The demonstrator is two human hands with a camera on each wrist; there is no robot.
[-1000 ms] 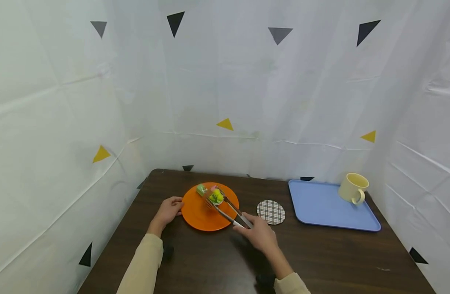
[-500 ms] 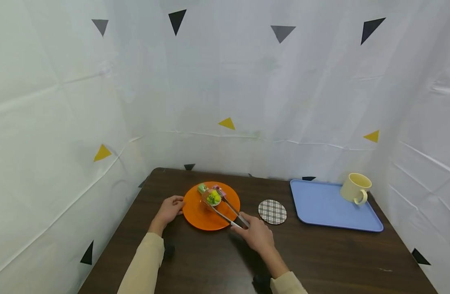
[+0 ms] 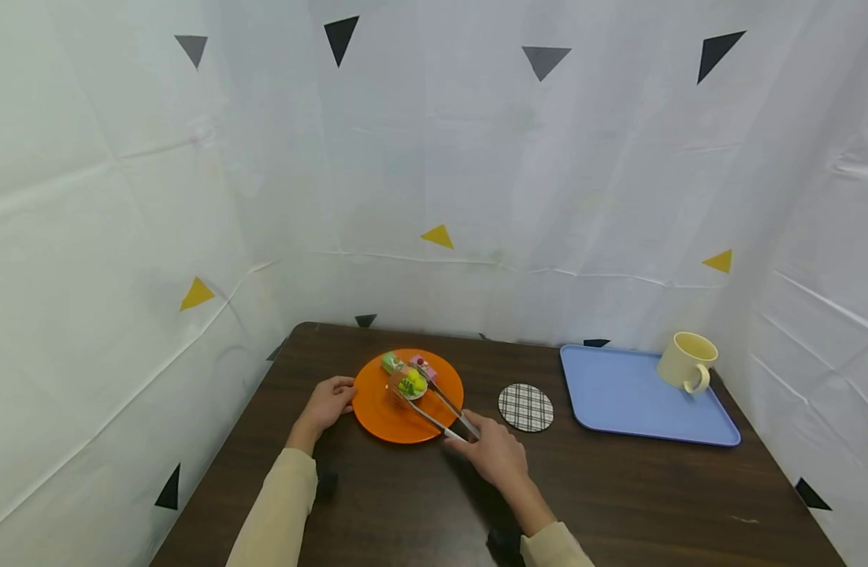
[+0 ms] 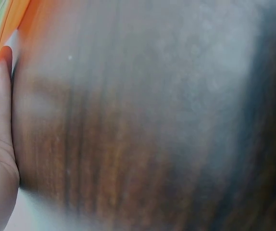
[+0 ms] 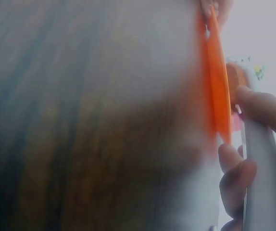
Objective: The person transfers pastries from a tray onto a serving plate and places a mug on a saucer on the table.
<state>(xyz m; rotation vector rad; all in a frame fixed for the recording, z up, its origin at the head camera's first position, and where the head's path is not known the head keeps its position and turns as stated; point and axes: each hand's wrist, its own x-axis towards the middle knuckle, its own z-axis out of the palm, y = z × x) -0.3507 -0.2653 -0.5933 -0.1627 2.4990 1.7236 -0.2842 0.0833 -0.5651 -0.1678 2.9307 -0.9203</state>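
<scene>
An orange plate [image 3: 384, 425] lies on the dark table, and my left hand [image 3: 330, 405] pinches its left rim. In the left wrist view, fingers [image 4: 2, 96] reach to the plate's edge. My right hand [image 3: 492, 449] grips metal tongs [image 3: 428, 417], whose tips sit either side of a small round cup-shaped item [image 3: 411, 383] with brownish sides and a yellow and green top. Behind that item on the plate are a green wrapped piece [image 3: 392, 362] and a pink piece [image 3: 423, 366]. The right wrist view shows thumb and fingers around the tongs' handle [image 5: 263, 178].
Right of the plate lies a round checked coaster [image 3: 525, 408]. Farther right is a blue tray [image 3: 632, 402] with a yellow mug [image 3: 685, 364] at its back right corner. White curtains [image 3: 476, 157] with triangles enclose the dark wooden table [image 3: 618, 496].
The right hand and tongs have shifted slightly left, and the cup-shaped item has moved left with its top turned, uncovering more of the pink piece. The left hand stays at the rim.
</scene>
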